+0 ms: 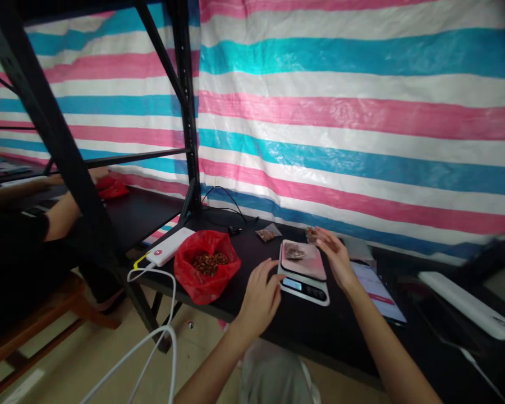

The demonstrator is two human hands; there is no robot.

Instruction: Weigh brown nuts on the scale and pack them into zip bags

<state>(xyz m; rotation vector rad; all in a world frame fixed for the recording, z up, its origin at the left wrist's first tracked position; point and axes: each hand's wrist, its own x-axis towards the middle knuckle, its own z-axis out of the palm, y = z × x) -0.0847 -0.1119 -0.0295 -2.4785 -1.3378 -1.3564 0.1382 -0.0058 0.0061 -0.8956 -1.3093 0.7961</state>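
Observation:
A kitchen scale (305, 283) with a lit display stands on the black table. On its pan lies a small clear bag (294, 252) with brownish contents. My left hand (258, 294) is at the scale's left edge, fingers stretched and apart, holding nothing. Behind the scale's right rear corner, the fingertips of my right hand (336, 255) close on another small bag (311, 234), partly hidden by the fingers. One more filled bag (268, 232) lies behind and left of the scale. To the left, an open red plastic bag (206, 283) holds many small brown pieces (210, 264).
A white power strip (170, 247) with thick cables lies left of the red bag. Thin black cable (231, 196) runs behind. A lit phone (379, 292), a dark phone (446, 322) and a long white device (469, 303) lie right. Beyond the black frame (187, 112), another person's arm (63, 216) reaches over a table.

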